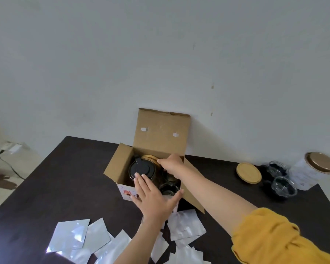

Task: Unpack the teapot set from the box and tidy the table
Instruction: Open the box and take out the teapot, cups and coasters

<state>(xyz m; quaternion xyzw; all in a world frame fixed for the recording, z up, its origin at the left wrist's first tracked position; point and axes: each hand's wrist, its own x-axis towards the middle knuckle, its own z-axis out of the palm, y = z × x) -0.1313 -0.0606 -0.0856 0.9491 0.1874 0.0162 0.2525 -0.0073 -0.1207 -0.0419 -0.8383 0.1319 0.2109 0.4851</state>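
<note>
Reaching into the box [122, 164]; right hand [171, 165] pinching a wooden lid [150, 159] inside, left hand [152, 197] flat, fingers straight, steadying the front; glass teapot [140, 169] inside probably fragile, slippery; lifting best by handle.

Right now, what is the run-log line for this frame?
left hand flat on box front | right hand pinching wooden lid inside | teapot unremoved

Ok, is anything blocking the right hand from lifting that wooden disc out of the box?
Nothing visible does. The box flaps are open, and the right hand already touches the wooden disc beside the teapot lid.
</note>
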